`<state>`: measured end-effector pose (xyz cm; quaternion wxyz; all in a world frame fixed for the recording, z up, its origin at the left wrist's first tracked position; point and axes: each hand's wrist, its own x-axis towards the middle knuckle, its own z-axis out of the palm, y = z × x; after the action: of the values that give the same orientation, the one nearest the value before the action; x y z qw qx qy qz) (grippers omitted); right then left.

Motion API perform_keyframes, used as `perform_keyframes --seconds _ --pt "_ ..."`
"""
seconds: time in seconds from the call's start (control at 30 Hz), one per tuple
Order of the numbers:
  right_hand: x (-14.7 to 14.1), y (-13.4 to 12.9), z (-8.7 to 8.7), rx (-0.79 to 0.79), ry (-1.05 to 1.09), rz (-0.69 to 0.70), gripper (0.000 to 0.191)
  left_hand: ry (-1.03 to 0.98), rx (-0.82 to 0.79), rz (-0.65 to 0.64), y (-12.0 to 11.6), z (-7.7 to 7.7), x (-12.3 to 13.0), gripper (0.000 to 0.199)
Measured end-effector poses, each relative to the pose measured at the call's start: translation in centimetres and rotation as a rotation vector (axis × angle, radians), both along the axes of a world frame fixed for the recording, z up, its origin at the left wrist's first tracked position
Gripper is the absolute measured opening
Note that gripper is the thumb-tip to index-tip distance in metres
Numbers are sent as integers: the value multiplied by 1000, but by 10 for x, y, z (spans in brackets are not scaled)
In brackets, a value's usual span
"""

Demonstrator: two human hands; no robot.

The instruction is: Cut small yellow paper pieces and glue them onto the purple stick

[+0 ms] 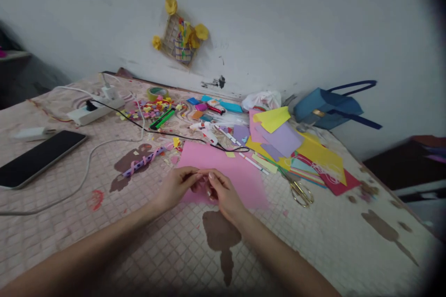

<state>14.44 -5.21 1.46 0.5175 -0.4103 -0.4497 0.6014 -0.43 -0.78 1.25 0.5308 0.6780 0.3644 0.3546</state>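
Observation:
My left hand [179, 188] and my right hand [225, 195] meet over a pink paper sheet [244, 181] on the table. Thumb and fingers of each are pinched together, fingertips nearly touching. Whatever lies between them is too small and hidden to name. Left of the sheet lies a purple stick wound with a pink strip [144, 161]. Just behind the sheet rests a white glue gun [208, 133] with a black cord. White-and-dark sticks [253, 163] lie across the sheet's far right side.
Gold-handled scissors [301, 192] and stacked coloured papers [282, 139] lie to the right, near a blue bag [327, 106]. Left are a phone [42, 158], a power strip [95, 110] and a white cable [90, 160]. A green cutter [162, 119], paper flowers [149, 109] and tape [157, 93] sit farther back.

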Motion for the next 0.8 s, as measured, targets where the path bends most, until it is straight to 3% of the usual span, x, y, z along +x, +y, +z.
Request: perform_keyframes --seconds 0.13,0.23,0.33,0.47,0.57,0.67,0.73,0.8 --pt "1 -2 -5 -135 201 100 24 100 2 -167 9 7 -13 32" --pt "5 -4 -8 -198 225 150 23 369 251 -189 12 18 -20 33" --pt "7 -6 -6 -168 183 182 23 467 428 -226 13 28 -21 35" --pt "19 -2 3 -65 106 202 25 420 383 -312 14 34 -18 35" --pt "50 14 8 70 -162 2 27 386 262 -293 17 33 -14 38" --pt "95 37 10 225 -745 -326 25 398 152 -130 22 29 -9 49" --pt "124 51 10 254 -865 -410 23 416 116 -25 27 26 -4 53" --pt "144 61 8 281 -958 -425 19 355 41 -14 32 24 0 45"
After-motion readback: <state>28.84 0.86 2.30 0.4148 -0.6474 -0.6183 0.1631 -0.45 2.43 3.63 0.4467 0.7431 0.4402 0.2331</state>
